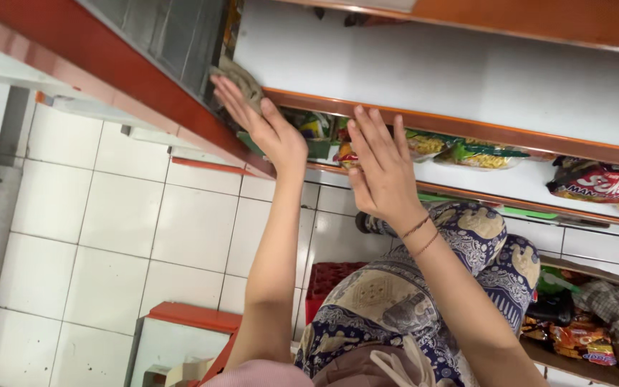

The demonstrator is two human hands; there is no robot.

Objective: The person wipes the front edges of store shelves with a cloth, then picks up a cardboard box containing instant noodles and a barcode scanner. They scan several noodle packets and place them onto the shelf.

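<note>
- Orange-edged white shelves [467, 79], two in view, stand before the person.
- Left hand [263, 122] presses one grey cloth [241, 79] flat at the upper shelf's corner, fingers together and straight.
- Right hand [381, 168] hovers at the shelf edge, empty, fingers straight and slightly apart.
- Noodle packets [467, 152], at least four, line the lower shelf; the upper board lies bare.

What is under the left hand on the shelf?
Under the left hand lies a grey-brown cloth, pressed on the white shelf near its corner. Only the cloth's far end shows; the rest is covered by the fingers.
</note>
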